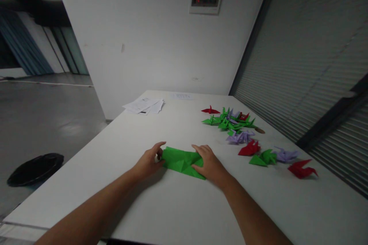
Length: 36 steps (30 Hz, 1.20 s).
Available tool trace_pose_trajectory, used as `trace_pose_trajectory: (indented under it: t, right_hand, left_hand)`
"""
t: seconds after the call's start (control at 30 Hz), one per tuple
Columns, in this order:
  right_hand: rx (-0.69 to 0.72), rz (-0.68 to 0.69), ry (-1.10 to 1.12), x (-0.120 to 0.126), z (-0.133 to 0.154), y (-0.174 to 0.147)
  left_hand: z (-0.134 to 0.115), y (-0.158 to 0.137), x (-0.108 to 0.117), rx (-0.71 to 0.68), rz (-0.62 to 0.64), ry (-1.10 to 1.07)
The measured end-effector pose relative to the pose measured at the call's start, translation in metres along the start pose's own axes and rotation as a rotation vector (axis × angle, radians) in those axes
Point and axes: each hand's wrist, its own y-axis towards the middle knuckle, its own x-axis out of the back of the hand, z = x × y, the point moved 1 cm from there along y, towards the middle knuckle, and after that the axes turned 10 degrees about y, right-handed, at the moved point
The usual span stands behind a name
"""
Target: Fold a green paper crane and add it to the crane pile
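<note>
A creased, folded sheet of green origami paper (pixel 181 162) is held just above or on the white table, its long side running across in front of me. My left hand (pixel 150 160) pinches its left end, with the thumb low and the index finger curved above. At the right end my right hand (pixel 212 164) grips the paper, the thumb lying on its face and the fingers along the upper edge. The fingertips behind the sheet are hidden.
Folded paper cranes in green, red and purple lie in a pile (pixel 230 120) on the right, with several more cranes (pixel 264 157) nearer me. White printed sheets (pixel 143 105) rest at the back left of the table (pixel 94 176). A black-lined bin (pixel 36 168) stands on the floor at left.
</note>
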Motion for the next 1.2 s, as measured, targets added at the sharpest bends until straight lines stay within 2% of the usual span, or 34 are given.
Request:
trace_pose_trajectory:
  t: [0.1,0.23,0.4,0.57,0.67,0.77,0.93,1.0,1.13,1.2]
  right_hand:
    - [0.040,-0.052,0.056,0.010,0.001,0.000]
    - [0.163,-0.041,0.195,0.026,0.005,-0.002]
    - [0.174,0.160,0.261,0.029,0.006,-0.007]
    - [0.056,0.387,0.216,0.024,0.004,-0.012]
    - [-0.017,0.485,0.214,0.025,0.004,-0.014]
    - [0.003,0.548,0.249,0.028,0.007,-0.015]
    - [0.053,0.621,0.357,0.031,0.016,-0.013]
    - [0.061,0.608,0.402,0.030,0.018,-0.011]
    - [0.026,0.331,0.366,0.025,0.015,-0.009]
    - [0.025,0.290,0.315,0.022,0.013,-0.010]
  left_hand:
    - [-0.006,0.001,0.010,-0.096,-0.043,0.010]
    - [-0.009,0.003,0.017,-0.247,-0.013,-0.024]
    - [-0.007,0.003,0.015,-0.258,0.077,-0.048]
    - [-0.005,0.002,0.018,-0.348,0.255,0.082]
    - [-0.002,0.003,0.019,-0.410,0.320,0.100]
    - [-0.002,0.004,0.020,-0.418,0.322,0.124]
    - [-0.011,0.005,0.024,-0.350,0.292,0.180]
    - [-0.012,0.004,0.023,-0.341,0.287,0.208]
    - [-0.009,0.000,0.019,-0.368,0.337,0.287]
    - [-0.007,-0.001,0.017,-0.377,0.367,0.315]
